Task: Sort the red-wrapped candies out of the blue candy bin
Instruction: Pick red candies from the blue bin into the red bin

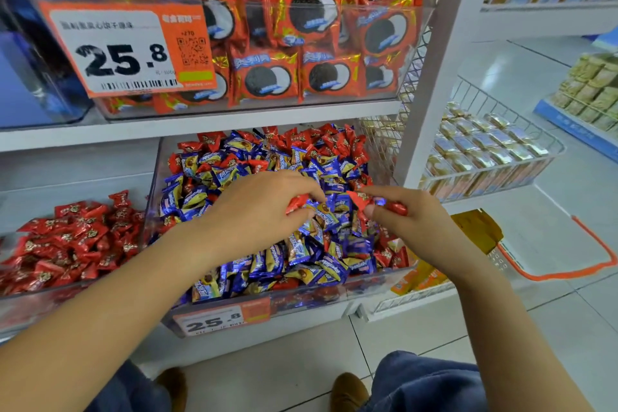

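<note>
We stand before a white shelf unit (431,77), looking down at our two bare forearms reaching in from below. The upper shelf carries a clear bin of orange cookie packs (321,20) with a large orange price tag (127,47) reading 25.8. Below it sits the blue candy bin (234,298), a clear tub heaped with blue-wrapped candies (267,261) and scattered red ones, thickest along its back edge. Just beside it to the left lies a second clear bin of red candies (67,244). To the right, a wire basket (521,157) holds gold-wrapped pieces.

Our left arm comes in diagonally from the lower left, and the left hand (257,211) hovers palm down over the middle of the blue bin, its grip closed on a red-wrapped candy (297,202) pinched between thumb and forefinger. Our right arm comes up from the lower right; the right hand (411,214) sits over the bin's right side, fingers curled. Its grip holds a second red candy (359,199) between thumb and fingertip, and another red piece (396,209) shows tucked under the curled fingers.

A small price label (220,318) marks the blue bin's front.
</note>
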Tool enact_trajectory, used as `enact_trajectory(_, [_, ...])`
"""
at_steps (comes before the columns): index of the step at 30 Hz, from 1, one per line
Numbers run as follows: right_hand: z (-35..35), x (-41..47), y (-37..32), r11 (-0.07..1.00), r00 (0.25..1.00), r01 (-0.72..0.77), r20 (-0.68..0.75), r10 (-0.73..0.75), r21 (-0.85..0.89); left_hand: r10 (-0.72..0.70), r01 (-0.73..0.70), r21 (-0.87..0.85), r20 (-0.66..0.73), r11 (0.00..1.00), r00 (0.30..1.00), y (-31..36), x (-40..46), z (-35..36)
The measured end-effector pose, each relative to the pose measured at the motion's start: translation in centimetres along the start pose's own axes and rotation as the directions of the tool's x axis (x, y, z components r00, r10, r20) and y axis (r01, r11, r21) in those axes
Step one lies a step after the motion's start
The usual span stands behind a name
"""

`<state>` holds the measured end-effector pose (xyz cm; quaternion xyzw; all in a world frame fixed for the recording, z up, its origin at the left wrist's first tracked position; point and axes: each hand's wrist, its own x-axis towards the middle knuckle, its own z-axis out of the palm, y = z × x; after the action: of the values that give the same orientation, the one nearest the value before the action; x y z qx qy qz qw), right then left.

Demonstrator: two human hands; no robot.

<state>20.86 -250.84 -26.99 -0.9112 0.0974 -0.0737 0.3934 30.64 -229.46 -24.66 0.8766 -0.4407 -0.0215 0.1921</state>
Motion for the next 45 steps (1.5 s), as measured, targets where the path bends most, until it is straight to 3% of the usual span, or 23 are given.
enact_trajectory(4, [1.0,0.8,-2.6,0.959,1.0,0.016,0.001,-0.017,0.284,-0.114,0.081,-0.197,-0.162,0.977,0.98,-1.7,-2.2,-1.4])
enact_trajectory(8, [3.4,1.1,-6.4,0.939,0.988,0.094,0.085,-0.129,0.331,-0.263,0.135,-0.409,-0.275,0.902,0.925,-4.4,-5.1,-2.7])
enact_trajectory(14, [10.5,1.8,-13.7,0.913,0.92,0.192,0.257,-0.295,0.36,-0.516,0.243,-0.569,-0.385,0.785,0.765,-11.2,-9.8,-4.2])
enact_trajectory(16, [13.0,2.9,-16.6,0.913,0.905,0.25,0.257,-0.339,0.323,-0.575,0.31,-0.573,-0.364,0.758,0.733,-13.7,-11.0,-5.0])
enact_trajectory(18, [15.7,4.3,-19.4,0.926,0.892,0.334,0.259,-0.37,0.175,-0.662,0.387,-0.614,-0.312,0.688,0.682,-16.0,-12.0,-5.7])
enact_trajectory(22, [21.8,8.1,-21.8,0.854,0.867,0.471,0.295,-0.402,-0.22,-0.839,0.51,-0.738,-0.14,0.442,0.525,-19.6,-12.7,-5.6])
enact_trajectory(24, [23.5,9.0,-21.9,0.819,0.834,0.504,0.399,-0.38,-0.274,-0.851,0.52,-0.773,-0.047,0.364,0.524,-20.9,-12.7,-5.3])
enact_trajectory(27, [23.2,9.0,-21.9,0.88,0.802,0.452,0.497,-0.329,-0.146,-0.82,0.452,-0.848,0.036,0.278,0.572,-21.6,-13.0,-5.4])
enact_trajectory(30, [21.5,8.6,-21.3,0.945,0.844,0.327,0.456,-0.284,-0.017,-0.791,0.488,-0.806,0.041,0.335,0.611,-21.5,-12.9,-5.4])
enact_trajectory(34, [18.3,6.8,-20.0,0.933,0.867,0.358,0.381,-0.321,-0.028,-0.772,0.486,-0.765,-0.023,0.423,0.636,-20.6,-12.1,-5.2])
enact_trajectory(37, [14.9,4.8,-17.3,0.929,0.89,0.37,0.291,-0.35,-0.016,-0.742,0.43,-0.749,-0.123,0.505,0.659,-19.0,-11.6,-4.7])
enact_trajectory(39, [12.4,3.7,-14.8,0.937,0.922,0.349,0.178,-0.344,-0.001,-0.694,0.405,-0.668,-0.237,0.624,0.679,-17.6,-11.3,-4.4])
enact_trajectory(42, [8.7,2.4,-11.3,0.971,0.971,0.237,0.027,-0.238,0.041,-0.556,0.319,-0.548,-0.346,0.774,0.755,-15.0,-11.1,-4.0])
enact_trajectory(45, [6.8,1.5,-8.7,0.978,0.978,0.202,-0.062,-0.199,0.044,-0.316,0.202,-0.351,-0.305,0.914,0.899,-11.1,-11.3,-4.1])
